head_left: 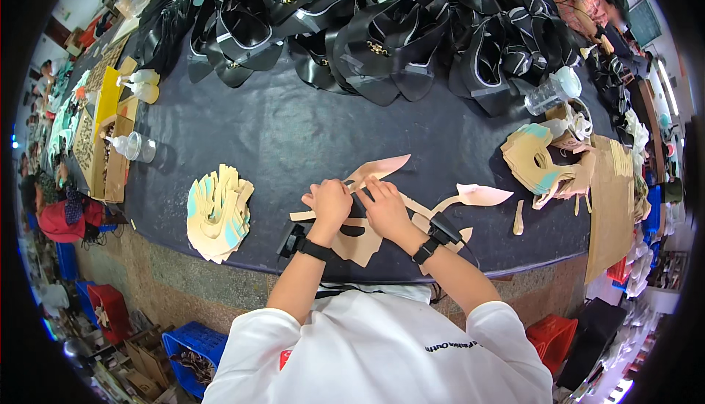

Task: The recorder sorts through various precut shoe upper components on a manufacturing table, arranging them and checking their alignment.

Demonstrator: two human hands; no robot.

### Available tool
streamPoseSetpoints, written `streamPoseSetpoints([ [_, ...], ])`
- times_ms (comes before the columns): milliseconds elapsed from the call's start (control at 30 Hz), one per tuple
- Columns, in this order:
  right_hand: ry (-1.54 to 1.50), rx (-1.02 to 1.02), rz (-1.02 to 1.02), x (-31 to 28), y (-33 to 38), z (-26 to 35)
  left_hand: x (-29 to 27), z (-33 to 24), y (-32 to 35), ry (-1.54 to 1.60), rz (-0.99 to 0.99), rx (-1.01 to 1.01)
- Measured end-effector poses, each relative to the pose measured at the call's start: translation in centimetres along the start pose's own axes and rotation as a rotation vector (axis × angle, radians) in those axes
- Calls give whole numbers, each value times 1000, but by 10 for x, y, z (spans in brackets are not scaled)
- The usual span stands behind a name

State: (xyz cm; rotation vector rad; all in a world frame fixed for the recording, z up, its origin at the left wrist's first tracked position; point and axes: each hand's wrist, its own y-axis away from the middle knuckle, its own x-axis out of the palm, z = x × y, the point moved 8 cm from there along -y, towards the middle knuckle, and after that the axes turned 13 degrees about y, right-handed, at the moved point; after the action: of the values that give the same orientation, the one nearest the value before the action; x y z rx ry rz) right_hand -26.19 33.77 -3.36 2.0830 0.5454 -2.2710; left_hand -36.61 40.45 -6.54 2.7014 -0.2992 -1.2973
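Observation:
A beige shoe-upper piece (pixel 380 168) with a pinkish pointed end lies on the dark table in front of me. My left hand (pixel 330 206) is closed at its near-left part, with the fingertips partly hidden. Pressed down beside it, my right hand (pixel 385 212) has its fingers stretched over the piece. Under and between my wrists is a curved beige section with an oval opening (pixel 355 248). To the right of my right hand lies another pointed beige piece (pixel 485 195), and farther right a small beige strip (pixel 518 217).
Stacked beige pieces (pixel 219 215) stand at left, with more (pixel 536 163) at right near a cardboard sheet (pixel 611 206). Black shoe uppers (pixel 393 44) heap along the far side. Squeeze bottles (pixel 143 85) and a clear plastic jar (pixel 551 92) stand toward the sides.

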Motion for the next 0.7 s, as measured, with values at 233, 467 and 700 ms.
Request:
streamPoseSetpoints([
  [233,5,13,13,4,0,5,1,7,-1,0,-29,77],
  [467,103,-72,-19,3,0,5,-14,11,-6,264,7,-84],
  [700,60,-52,-13,-4,-3,3,-5,24,-14,306,35,-39],
])
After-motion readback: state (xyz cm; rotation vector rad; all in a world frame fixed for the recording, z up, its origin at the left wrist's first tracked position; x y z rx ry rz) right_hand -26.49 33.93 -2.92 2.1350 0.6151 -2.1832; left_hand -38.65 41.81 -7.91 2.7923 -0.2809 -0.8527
